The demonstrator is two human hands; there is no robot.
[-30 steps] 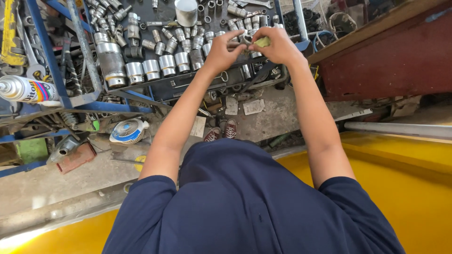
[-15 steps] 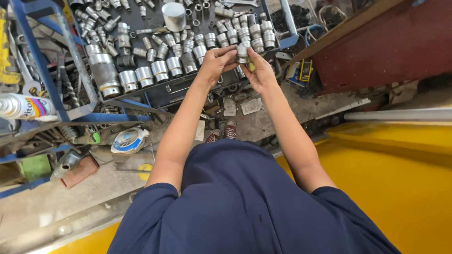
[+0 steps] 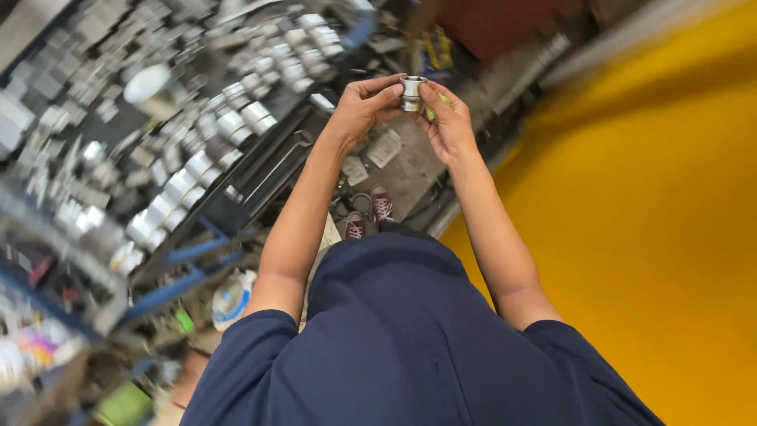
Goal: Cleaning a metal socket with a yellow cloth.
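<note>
I saw a short metal socket (image 3: 411, 93) at upper centre of the frame, pinched between left hand (image 3: 362, 110) and right hand (image 3: 449, 122), each grip clamped on it, blurred socket tray (image 3: 181, 142) at upper left.

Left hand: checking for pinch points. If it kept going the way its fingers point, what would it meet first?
The left hand points toward the right hand; first in line is the metal socket both already grip, then the right fingers.

Socket (image 3: 411, 92): shiny silver metal. Shirt (image 3: 410, 347): plain navy. Floor (image 3: 654, 237): solid yellow. Shoes (image 3: 368, 214): dark red, white laces. Rack frame (image 3: 189, 276): blue. Racked sockets (image 3: 189, 170): silver, blurred. Cabinet (image 3: 505, 24): dark red.
</note>
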